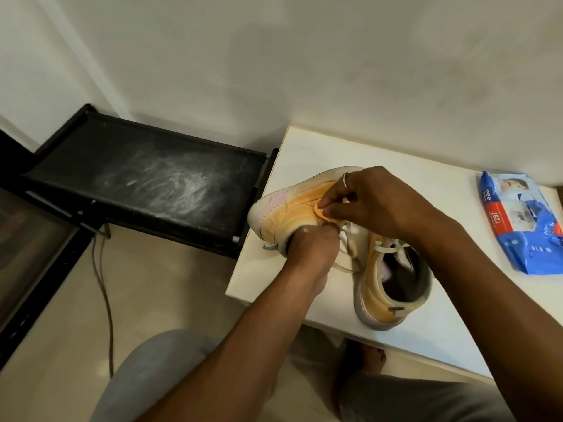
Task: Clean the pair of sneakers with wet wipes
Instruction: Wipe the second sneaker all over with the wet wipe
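Here both the left hand (307, 248) and right hand (368, 202) pinch the sneaker (292, 208).

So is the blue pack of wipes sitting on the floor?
No, the blue wipes pack lies on the white table, right of the sneakers.

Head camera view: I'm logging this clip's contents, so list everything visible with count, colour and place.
Sneakers: two, orange with pale soles; one held tilted at the table's left edge, the other resting on the table.
Wet wipes pack: one, blue, table's right side.
Table: one, white, against the wall.
Rack: one, black, dusty, left of the table.
Cable: one, dark, on the floor.
Left hand: gripping the held sneaker's collar.
Right hand: ringed, pinching that sneaker's tongue.
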`<state>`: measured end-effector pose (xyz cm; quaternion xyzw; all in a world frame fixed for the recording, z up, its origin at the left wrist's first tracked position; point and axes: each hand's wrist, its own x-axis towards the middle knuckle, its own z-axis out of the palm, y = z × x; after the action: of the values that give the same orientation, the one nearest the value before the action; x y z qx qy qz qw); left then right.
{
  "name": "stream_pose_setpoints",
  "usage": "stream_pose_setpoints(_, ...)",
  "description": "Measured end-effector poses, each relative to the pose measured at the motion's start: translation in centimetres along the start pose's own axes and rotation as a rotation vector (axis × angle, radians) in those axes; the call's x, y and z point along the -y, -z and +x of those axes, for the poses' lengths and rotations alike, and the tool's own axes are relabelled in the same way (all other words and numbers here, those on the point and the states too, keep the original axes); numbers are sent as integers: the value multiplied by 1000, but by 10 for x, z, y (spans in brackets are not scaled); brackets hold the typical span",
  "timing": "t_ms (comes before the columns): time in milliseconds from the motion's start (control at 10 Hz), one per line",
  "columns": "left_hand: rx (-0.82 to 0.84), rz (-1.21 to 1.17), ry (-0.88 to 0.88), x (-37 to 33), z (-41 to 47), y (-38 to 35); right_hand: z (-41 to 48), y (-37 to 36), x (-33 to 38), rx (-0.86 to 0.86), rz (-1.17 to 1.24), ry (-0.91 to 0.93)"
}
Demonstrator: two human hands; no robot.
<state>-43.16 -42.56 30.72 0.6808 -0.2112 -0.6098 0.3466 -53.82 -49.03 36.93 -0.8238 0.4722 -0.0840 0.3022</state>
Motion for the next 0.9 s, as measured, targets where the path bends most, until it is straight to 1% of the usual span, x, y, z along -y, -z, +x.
stream_pose_setpoints(100, -25, 22, 52, 1, 7, -4, -1, 1, -7, -191, 54, -45)
stream_pose_setpoints(200, -58, 29, 51, 2, 10, -6, -1, 0, -14, -206, 67, -79)
stream_pose_setpoints(300, -70, 15, 47, 3, 10, -4, 2, -11, -15, -164, 77, -95)
stream_pose_setpoints(400, -93, -27, 46, 2, 13, -3, 5, -16, -9, -103, 67, -66)
stream_pose_setpoints(500, -78, -36, -16, 1, 14, -4, 1, -9, -7, 55, 187, -66)
stream_pose_setpoints(600, -79, -31, -38, 3, 15, -4, -1, -9, -9, 63, 155, -55)
stream_pose_setpoints(700, -113, -12, 8, 1, 14, -6, 4, -19, -8, -134, -17, -64)
stream_pose_setpoints(800, -106, -36, 89, -2, 15, -5, 8, -27, -5, -181, -62, -55)
stream_pose_setpoints(900, -106, -142, 96, -3, 13, -5, 4, -20, -2, -30, 50, -29)
